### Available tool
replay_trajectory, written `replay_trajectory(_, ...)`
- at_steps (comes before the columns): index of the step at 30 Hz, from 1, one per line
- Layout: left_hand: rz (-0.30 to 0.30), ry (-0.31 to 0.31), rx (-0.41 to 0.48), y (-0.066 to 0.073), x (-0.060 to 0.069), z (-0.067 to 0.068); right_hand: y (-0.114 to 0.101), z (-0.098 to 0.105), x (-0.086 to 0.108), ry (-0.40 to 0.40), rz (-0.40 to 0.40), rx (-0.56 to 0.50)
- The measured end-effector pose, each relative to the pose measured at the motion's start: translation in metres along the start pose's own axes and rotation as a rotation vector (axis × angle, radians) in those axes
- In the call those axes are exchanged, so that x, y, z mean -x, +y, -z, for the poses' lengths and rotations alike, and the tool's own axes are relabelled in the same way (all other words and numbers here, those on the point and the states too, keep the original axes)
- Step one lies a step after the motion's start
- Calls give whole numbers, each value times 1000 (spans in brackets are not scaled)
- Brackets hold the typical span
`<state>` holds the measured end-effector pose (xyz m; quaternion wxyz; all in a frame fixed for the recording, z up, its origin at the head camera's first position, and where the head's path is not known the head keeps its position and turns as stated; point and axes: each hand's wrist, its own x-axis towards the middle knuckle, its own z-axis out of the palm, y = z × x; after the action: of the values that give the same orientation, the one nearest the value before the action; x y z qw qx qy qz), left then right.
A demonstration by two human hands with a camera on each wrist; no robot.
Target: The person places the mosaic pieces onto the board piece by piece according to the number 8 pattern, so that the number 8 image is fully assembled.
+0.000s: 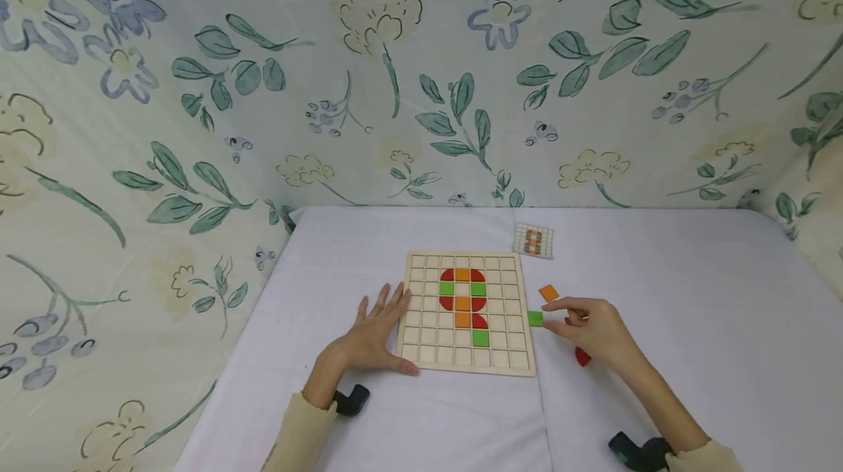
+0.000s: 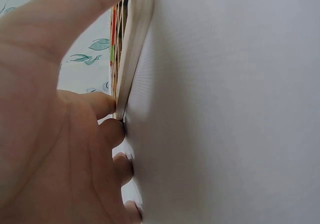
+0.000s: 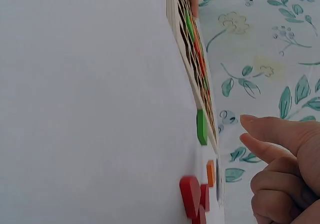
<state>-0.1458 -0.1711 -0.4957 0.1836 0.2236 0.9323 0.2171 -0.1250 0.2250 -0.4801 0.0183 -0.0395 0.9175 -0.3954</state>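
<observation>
A wooden grid board (image 1: 421, 260) carries red, orange and green pieces in its middle columns. My left hand (image 1: 372, 336) lies spread at the board's left side, fingertips at its left edge and thumb at the lower left corner. By the right edge lies a loose green piece (image 1: 535, 319), with my right hand (image 1: 599, 329) just right of it. In the right wrist view, the thumb and index finger of my right hand (image 3: 285, 159) are apart with nothing between them, clear of the green piece (image 3: 201, 127), while the other fingers are curled.
An orange piece (image 1: 548, 293) lies above the green one. Red pieces (image 3: 190, 196) lie close together, partly hidden by my right hand in the head view. A small card (image 1: 520, 239) with a coloured pattern lies beyond the board's upper right corner. Patterned cloth (image 1: 395, 91) hangs behind.
</observation>
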Motion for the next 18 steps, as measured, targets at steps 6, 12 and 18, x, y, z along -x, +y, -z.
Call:
replay_trajectory(6,-3,3,7,1,1,1,18,18,10,62,-54,84)
replay_trajectory(12,-4,2,11,0,1,1,33,26,19,66,-106,123)
replay_trajectory(18,-4,2,14,0,0,0,43,29,29,27,-162,131)
